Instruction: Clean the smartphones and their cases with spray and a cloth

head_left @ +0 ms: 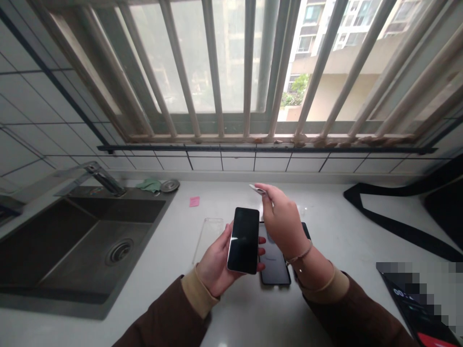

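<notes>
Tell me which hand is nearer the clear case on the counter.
Left. The left hand, holding a phone, is just right of the clear case, overlapping its edge in view; the right hand is farther right, beyond that phone, pinching a small white item.

The white desk (170,255) carries a pink note (194,201), a clear case (209,233), a dark-rimmed slab (275,265) — and, toward the right, a black strap (401,227).

The held phone (243,241) showed a glossy black screen, bench (168,270) was white. From the phone: pink note (194,202) at 10 o'clock, minty green cloth (150,185) further that way, black strap (398,228) around 3. Sleeves (159,318) were dark brown, cuffs (200,292) tan.
</notes>
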{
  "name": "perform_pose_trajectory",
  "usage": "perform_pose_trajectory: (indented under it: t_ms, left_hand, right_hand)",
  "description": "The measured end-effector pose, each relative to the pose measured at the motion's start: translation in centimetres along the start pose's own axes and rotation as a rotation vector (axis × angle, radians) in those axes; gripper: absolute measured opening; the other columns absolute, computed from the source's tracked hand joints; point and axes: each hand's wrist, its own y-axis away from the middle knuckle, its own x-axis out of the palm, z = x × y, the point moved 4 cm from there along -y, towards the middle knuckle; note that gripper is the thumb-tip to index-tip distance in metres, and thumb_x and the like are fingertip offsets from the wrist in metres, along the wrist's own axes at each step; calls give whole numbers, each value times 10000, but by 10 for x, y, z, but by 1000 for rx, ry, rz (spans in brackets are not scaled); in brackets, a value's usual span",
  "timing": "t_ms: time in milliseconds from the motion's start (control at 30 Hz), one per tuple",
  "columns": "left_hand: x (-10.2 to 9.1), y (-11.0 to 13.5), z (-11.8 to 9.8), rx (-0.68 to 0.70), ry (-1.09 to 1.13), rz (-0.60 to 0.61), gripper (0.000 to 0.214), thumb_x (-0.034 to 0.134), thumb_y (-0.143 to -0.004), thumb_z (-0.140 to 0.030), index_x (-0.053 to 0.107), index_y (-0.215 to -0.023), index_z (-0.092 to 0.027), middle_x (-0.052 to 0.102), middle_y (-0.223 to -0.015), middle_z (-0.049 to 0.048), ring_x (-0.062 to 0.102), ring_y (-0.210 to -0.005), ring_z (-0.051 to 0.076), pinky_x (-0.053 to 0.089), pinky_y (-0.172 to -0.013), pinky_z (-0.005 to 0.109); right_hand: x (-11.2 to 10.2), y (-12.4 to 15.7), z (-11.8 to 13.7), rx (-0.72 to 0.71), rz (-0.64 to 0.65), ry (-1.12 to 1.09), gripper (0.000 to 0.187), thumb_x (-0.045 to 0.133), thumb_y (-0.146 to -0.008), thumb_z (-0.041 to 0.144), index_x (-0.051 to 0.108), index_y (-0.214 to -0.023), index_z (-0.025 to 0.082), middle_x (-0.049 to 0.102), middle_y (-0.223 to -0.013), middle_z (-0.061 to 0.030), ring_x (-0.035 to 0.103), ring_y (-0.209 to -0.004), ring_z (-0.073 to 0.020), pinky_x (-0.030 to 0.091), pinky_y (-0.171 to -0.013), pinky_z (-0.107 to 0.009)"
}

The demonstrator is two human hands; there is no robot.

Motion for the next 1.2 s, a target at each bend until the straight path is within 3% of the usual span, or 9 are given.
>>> perform_pose_trajectory:
  t_ms: [133, 200, 433, 567, 633, 733, 900, 1067, 1200]
  left_hand:
    - [-4, -2, 0, 89, 11, -58, 484, 480, -1067, -498, 697, -1324, -150, 784, -1100, 171, 764, -936, 319, 638, -681, 427]
    - [-7, -2, -2, 109, 31, -122, 432, 486, -1074, -448, 729, -1241, -132, 790, -1032, 146, 760, -857, 284, 644, -662, 418]
    - [-10, -2, -2, 155, 60, -184, 430, 492, -1072, -472, 736, -1207, -145, 783, -1027, 126, 738, -763, 241, 647, -679, 419]
    - [-9, -4, -6, 257, 88, -128, 491, 479, -1069, -528, 657, -1400, -212, 733, -1313, 126, 737, -1091, 290, 618, -942, 465]
    - [-9, -5, -10, 290, 128, -121, 516, 458, -1081, -513, 599, -1479, -216, 680, -1426, 116, 673, -1264, 285, 556, -1074, 446]
    - [-10, -5, -15, 299, 193, -159, 527, 440, -1094, -473, 551, -1521, -184, 668, -1449, 119, 607, -1370, 251, 469, -1179, 404]
    - [-6, -1, -19, 203, 177, -164, 727, 351, -1081, -579, 464, -1549, -34, 673, -1380, 260, 643, -1324, 309, 452, -1184, 465]
    - [-12, 4, -26, 302, 163, -259, 555, 406, -1084, -524, 372, -1612, -357, 694, -1369, 162, 759, -1087, 245, 531, -1075, 489]
    - [-17, 3, -27, 291, 139, -297, 535, 415, -1081, -527, 410, -1588, -359, 717, -1300, 167, 773, -1016, 249, 570, -1005, 494]
  right_hand:
    - [30, 12, 8, -297, 374, 167, 489, 447, -1000, 38, 589, -1464, 102, 598, -1526, -181, 564, -1434, -251, 451, -1222, -449]
    - [43, 19, 9, -393, 493, 226, 532, 496, -967, 5, 543, -1496, 38, 520, -1581, -226, 501, -1487, -272, 410, -1258, -450]
    - [50, 27, 16, -441, 547, 282, 616, 514, -952, -26, 491, -1557, 84, 450, -1633, -212, 402, -1547, -267, 340, -1297, -431]
    - [49, 31, 26, -457, 676, 222, 809, 681, -830, -22, 460, -1593, 130, 395, -1673, -172, 345, -1574, -273, 249, -1325, -381]
    - [48, 32, 32, -436, 707, 182, 819, 660, -824, -43, 474, -1593, 168, 415, -1665, -143, 358, -1567, -265, 262, -1318, -385]
    - [47, 34, 40, -397, 718, 155, 761, 540, -883, -63, 505, -1583, 233, 454, -1648, -88, 398, -1548, -232, 306, -1296, -365]
    - [49, 45, 58, -389, 836, 142, 704, 587, -859, -6, 558, -1542, 159, 504, -1613, -117, 446, -1523, -269, 304, -1290, -353]
    - [48, 56, 66, -394, 877, 163, 679, 603, -851, 29, 583, -1504, 213, 540, -1594, -90, 459, -1515, -263, 300, -1288, -391]
    - [48, 63, 65, -429, 883, 188, 650, 607, -833, 27, 611, -1455, 218, 579, -1564, -92, 486, -1495, -263, 273, -1298, -410]
